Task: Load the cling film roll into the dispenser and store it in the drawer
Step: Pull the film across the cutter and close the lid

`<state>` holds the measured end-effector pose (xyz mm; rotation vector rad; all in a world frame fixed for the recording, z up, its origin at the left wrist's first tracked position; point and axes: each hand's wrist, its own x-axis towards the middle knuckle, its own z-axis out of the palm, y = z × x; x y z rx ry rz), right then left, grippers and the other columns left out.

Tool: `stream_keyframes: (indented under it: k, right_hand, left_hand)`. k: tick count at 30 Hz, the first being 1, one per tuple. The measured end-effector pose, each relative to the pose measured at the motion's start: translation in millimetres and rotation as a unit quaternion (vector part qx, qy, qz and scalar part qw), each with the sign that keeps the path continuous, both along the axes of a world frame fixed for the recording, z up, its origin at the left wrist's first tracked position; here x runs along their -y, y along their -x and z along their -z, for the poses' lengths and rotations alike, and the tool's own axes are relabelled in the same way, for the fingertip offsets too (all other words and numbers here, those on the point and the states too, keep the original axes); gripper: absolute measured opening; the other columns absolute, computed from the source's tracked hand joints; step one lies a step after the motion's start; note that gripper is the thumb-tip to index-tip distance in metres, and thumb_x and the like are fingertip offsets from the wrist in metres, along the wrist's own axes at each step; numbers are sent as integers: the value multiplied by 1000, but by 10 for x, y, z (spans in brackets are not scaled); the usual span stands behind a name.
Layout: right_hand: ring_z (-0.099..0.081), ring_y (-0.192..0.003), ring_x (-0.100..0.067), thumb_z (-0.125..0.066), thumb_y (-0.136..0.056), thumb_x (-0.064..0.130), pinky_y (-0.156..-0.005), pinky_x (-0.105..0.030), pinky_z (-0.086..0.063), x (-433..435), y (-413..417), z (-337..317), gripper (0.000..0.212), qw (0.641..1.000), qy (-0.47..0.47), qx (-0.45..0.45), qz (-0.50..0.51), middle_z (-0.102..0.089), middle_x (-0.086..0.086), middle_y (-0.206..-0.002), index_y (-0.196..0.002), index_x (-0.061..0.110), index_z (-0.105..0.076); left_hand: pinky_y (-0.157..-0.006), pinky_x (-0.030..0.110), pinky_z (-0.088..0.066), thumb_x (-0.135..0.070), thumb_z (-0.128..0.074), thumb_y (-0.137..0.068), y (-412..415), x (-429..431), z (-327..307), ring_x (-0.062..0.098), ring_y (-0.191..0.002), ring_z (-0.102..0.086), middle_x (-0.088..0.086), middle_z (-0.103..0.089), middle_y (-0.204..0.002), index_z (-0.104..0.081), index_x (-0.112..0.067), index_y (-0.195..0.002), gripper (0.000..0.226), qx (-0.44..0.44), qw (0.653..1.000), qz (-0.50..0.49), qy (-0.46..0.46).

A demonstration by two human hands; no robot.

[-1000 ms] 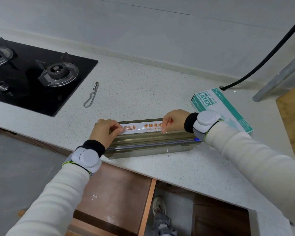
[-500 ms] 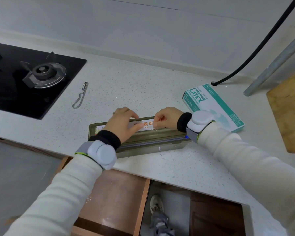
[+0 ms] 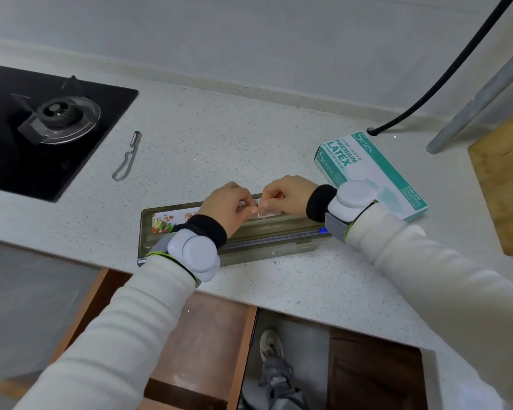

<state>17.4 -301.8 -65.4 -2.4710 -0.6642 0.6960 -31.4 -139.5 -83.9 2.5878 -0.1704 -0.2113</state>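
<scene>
Fingers of both your hands are pinched together over the middle of the cling film roll (image 3: 172, 221): left hand (image 3: 227, 207) and right hand (image 3: 288, 195) meet almost fingertip to fingertip, each nipping a small bit of film edge (image 3: 261, 213) that shows as a shiny crumpled patch between them. Can't tell how much film is actually lifted; it's small and partly hidden by your knuckles. Roll sits inside the dispenser (image 3: 279, 244), a long translucent grey-green trough lying on the countertop (image 3: 219, 149), parallel to the front edge and close to it. Roll's printed label is visible at the left end, reading "CLING" with a fruit picture. Blue slider tab (image 3: 323, 230) sits on the dispenser's rail at the right end, just beside your right wrist. Both wrists carry white puck-shaped units on grey straps over black cuffs. Drawer (image 3: 219, 327) is open below the counter edge, directly under the dispenser, brown wooden bottom showing. Glove box (image 3: 376, 170), marked "PREMIUM LATEX", lies on the counter behind your right wrist, apart from the dispenser. Metal peeler (image 3: 128, 156) lies further left, between dispenser and gas hob (image 3: 57, 119). Wooden board (image 3: 507, 173) at the far right edge.
</scene>
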Motion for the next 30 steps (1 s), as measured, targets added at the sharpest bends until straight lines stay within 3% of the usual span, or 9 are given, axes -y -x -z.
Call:
stream_keyframes:
  k: [4, 8, 16, 21, 26, 30]
  right_hand:
    - [-49, -64, -2, -49, -94, 20, -68, -20, -40, 9, -4, -15, 22, 1000, -15, -11, 1, -59, 7, -83, -101, 16, -69]
    - [-46, -64, 1, -53, -91, 20, -63, -10, -36, 19, -30, -21, 21, 1000, -7, -20, -8, -52, 18, -70, -101, 19, -72]
    - [-42, -59, -1, -65, -83, 15, -59, -4, -33, -14, -49, -8, 15, 998, 10, -26, -62, -46, 12, -65, -96, 16, -74]
    - [-46, -62, 1, -65, -85, 19, -55, 2, -36, 34, -72, 3, 15, 1000, -3, -23, -15, -52, 15, -71, -97, 12, -70]
    - [-52, -70, -15, -53, -90, 11, -62, -15, -40, 36, -56, -43, 20, 999, -1, -36, -2, -57, 7, -76, -103, 12, -68]
    - [-55, -80, -29, -51, -90, 9, -69, -24, -44, 40, -41, -59, 25, 999, 12, -28, -14, -60, -15, -91, -105, 15, -70]
  left_hand:
    - [-84, 29, -44, -27, -59, -89, 12, 5, -8, 21, -95, -56, 5, -60, -106, -67, -16, -89, 14, 6, 1000, -8, 5]
    - [-84, 28, -43, -30, -60, -88, 1, 6, -15, 20, -96, -56, 4, -61, -105, -67, -19, -89, 13, -1, 1000, -17, 3]
    - [-80, 26, -41, -27, -61, -87, 8, 11, -14, 19, -94, -55, 3, -63, -102, -66, -20, -87, 9, -10, 999, -33, 13]
    - [-83, 30, -44, -27, -61, -87, 16, 1, -27, 20, -91, -56, 4, -64, -101, -66, -20, -88, 9, -6, 999, -30, 16]
    - [-87, 33, -46, -26, -60, -88, 22, -4, -27, 21, -95, -57, 4, -65, -102, -67, -19, -88, 9, -8, 999, -28, 24]
    - [-85, 31, -45, -26, -61, -87, 19, -7, -18, 21, -94, -57, 4, -65, -101, -67, -19, -88, 9, -4, 999, -34, 26]
